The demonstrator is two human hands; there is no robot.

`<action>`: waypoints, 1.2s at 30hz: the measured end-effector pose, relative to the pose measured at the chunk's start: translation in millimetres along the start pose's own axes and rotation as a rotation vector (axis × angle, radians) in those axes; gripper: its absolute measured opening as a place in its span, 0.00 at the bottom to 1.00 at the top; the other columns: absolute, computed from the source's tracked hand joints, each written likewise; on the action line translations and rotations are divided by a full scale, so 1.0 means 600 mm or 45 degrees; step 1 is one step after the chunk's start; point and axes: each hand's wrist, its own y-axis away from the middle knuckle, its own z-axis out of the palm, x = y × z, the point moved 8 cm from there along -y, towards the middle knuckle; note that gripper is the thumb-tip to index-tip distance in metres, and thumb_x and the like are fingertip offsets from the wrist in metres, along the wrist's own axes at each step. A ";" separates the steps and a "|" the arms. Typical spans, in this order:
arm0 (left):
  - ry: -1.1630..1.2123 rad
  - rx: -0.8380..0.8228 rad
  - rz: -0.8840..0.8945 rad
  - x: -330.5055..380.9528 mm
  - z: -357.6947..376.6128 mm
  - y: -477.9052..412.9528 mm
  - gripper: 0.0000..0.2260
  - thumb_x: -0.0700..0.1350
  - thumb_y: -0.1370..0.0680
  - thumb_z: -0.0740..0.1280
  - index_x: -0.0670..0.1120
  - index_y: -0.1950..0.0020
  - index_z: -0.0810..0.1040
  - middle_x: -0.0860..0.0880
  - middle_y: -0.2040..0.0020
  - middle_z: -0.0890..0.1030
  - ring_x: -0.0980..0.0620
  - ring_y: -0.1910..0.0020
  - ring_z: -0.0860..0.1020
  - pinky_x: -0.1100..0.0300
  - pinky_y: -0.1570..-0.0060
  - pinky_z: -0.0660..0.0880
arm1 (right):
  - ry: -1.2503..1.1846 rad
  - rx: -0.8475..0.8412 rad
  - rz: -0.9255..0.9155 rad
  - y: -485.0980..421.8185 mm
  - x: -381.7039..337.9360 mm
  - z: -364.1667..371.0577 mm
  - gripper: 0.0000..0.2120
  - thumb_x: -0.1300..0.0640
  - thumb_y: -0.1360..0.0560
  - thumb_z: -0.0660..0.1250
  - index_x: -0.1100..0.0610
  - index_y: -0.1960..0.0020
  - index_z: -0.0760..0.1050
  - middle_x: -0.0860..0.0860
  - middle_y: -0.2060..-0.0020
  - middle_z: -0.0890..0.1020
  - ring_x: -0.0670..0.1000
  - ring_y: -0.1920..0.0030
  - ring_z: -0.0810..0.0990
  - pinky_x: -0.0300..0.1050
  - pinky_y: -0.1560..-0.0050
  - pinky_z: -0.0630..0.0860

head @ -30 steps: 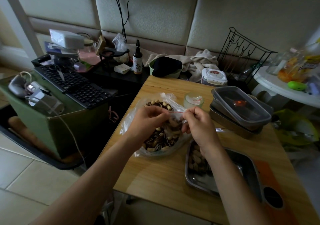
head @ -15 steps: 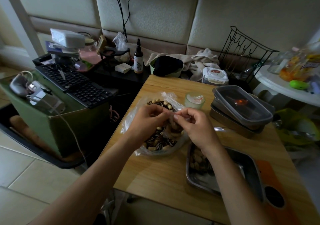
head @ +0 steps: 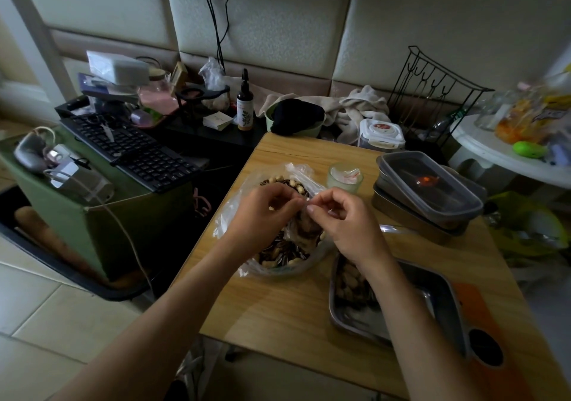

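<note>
Wooden table (head: 278, 301), centre to btm right, carrying nearly everything in hand. Off its left edge, green box (head: 123, 224) w/ black keyboard (head: 136, 153) lying across the top. Behind the table's far right corner, black wire rack (head: 432, 91), upright against the padded wall.

On the table, near right: metal tray (head: 438, 286), rectangular, pale shelled nuts heaped in its left end, partly hidden under the right forearm. Far right: stacked containers (head: 429, 190), dark clear lid on top, metal tin beneath, touching.

Centre-left of the table, just beside the tray: clear plastic bag (head: 225, 218), mouth open, sides slumped, full of striped sunflower seeds mixed w/ pale nuts.

Above the bag, both hands, fingertips together. Left hand (head: 262, 215): fingers curled in, thumb & forefinger pinching toward the right hand. Right hand (head: 346, 224): same, thumb & forefinger pressed together, other fingers bent loosely. Between the two pinches, small piece (head: 304, 206), held from both sides over the bag's middle. Too small & dim to tell whether nut, shell or plastic film. Another pale nut showing under the left fingers; held or lying in the bag, cannot tell.

Behind the bag, near the right hand but apart: small green glass cup (head: 344, 178) w/ crumpled wrapper inside. Further back, off the table, dropper bottle (head: 245, 104), upright on the dark shelf.
</note>
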 end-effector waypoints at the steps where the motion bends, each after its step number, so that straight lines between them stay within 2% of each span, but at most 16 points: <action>1: -0.009 -0.003 0.003 -0.001 0.001 -0.001 0.03 0.46 0.20 0.70 0.48 0.51 0.83 0.53 0.58 0.84 0.59 0.58 0.82 0.66 0.58 0.78 | 0.002 0.033 -0.018 0.001 -0.003 -0.004 0.02 0.57 0.22 0.73 0.51 0.53 0.82 0.47 0.58 0.85 0.45 0.57 0.84 0.43 0.55 0.82; 5: 0.030 -0.034 -0.004 -0.010 0.007 -0.005 0.02 0.45 0.20 0.70 0.49 0.50 0.81 0.52 0.57 0.84 0.55 0.56 0.83 0.58 0.54 0.80 | 0.043 0.102 -0.081 0.004 -0.013 -0.012 0.03 0.58 0.21 0.72 0.52 0.53 0.82 0.47 0.60 0.85 0.44 0.59 0.84 0.40 0.57 0.81; 9: 0.072 -0.113 0.007 -0.008 0.014 -0.003 0.03 0.46 0.19 0.70 0.49 0.48 0.82 0.53 0.55 0.85 0.58 0.54 0.83 0.61 0.52 0.81 | 0.074 0.088 -0.101 0.004 -0.013 -0.012 0.04 0.57 0.20 0.71 0.51 0.53 0.82 0.44 0.60 0.84 0.44 0.59 0.83 0.39 0.58 0.80; 14: 0.231 -0.115 -0.081 -0.013 0.014 -0.003 0.04 0.44 0.19 0.69 0.45 0.48 0.82 0.49 0.56 0.85 0.53 0.55 0.84 0.62 0.56 0.80 | 0.079 0.085 -0.094 0.004 -0.013 -0.013 0.04 0.57 0.20 0.71 0.52 0.53 0.83 0.46 0.61 0.85 0.44 0.59 0.83 0.39 0.59 0.80; 20: 0.215 -0.114 -0.099 -0.015 0.016 -0.003 0.04 0.45 0.19 0.69 0.47 0.51 0.82 0.50 0.57 0.85 0.51 0.55 0.85 0.50 0.51 0.83 | 0.086 0.071 -0.116 0.004 -0.014 -0.007 0.04 0.57 0.19 0.71 0.53 0.53 0.83 0.47 0.61 0.85 0.44 0.59 0.83 0.34 0.60 0.78; 23: 0.176 -0.091 -0.081 -0.014 0.015 -0.002 0.04 0.47 0.19 0.69 0.48 0.51 0.82 0.50 0.56 0.85 0.52 0.55 0.84 0.47 0.50 0.83 | 0.086 0.070 -0.105 0.003 -0.012 -0.008 0.04 0.56 0.19 0.71 0.52 0.53 0.83 0.46 0.61 0.85 0.44 0.59 0.83 0.37 0.58 0.80; 28: 0.432 -0.197 -0.123 -0.006 0.028 0.005 0.07 0.45 0.18 0.67 0.41 0.45 0.79 0.46 0.55 0.84 0.49 0.55 0.84 0.58 0.54 0.79 | -0.033 0.077 -0.037 0.001 0.000 -0.007 0.04 0.55 0.19 0.70 0.51 0.52 0.83 0.47 0.58 0.86 0.47 0.54 0.85 0.47 0.51 0.83; 31: 0.502 -0.216 -0.182 -0.003 0.032 0.010 0.07 0.44 0.18 0.68 0.42 0.44 0.78 0.43 0.53 0.84 0.47 0.55 0.84 0.60 0.57 0.80 | -0.119 0.078 -0.011 0.001 0.000 -0.007 0.04 0.57 0.19 0.70 0.52 0.52 0.82 0.50 0.58 0.86 0.48 0.55 0.85 0.47 0.52 0.83; 34: 0.549 -0.210 -0.307 -0.012 0.033 0.013 0.07 0.46 0.18 0.68 0.42 0.46 0.79 0.41 0.53 0.85 0.41 0.59 0.85 0.56 0.65 0.81 | -0.079 0.065 -0.051 0.002 -0.005 -0.003 0.04 0.58 0.19 0.70 0.54 0.52 0.81 0.50 0.59 0.85 0.48 0.55 0.85 0.46 0.52 0.84; 36: 0.522 -0.189 -0.301 -0.014 0.030 0.011 0.08 0.46 0.18 0.68 0.41 0.47 0.80 0.43 0.55 0.85 0.45 0.61 0.85 0.58 0.66 0.80 | -0.033 0.058 -0.055 0.004 -0.006 0.002 0.03 0.57 0.19 0.70 0.54 0.51 0.81 0.49 0.59 0.85 0.46 0.56 0.85 0.44 0.53 0.84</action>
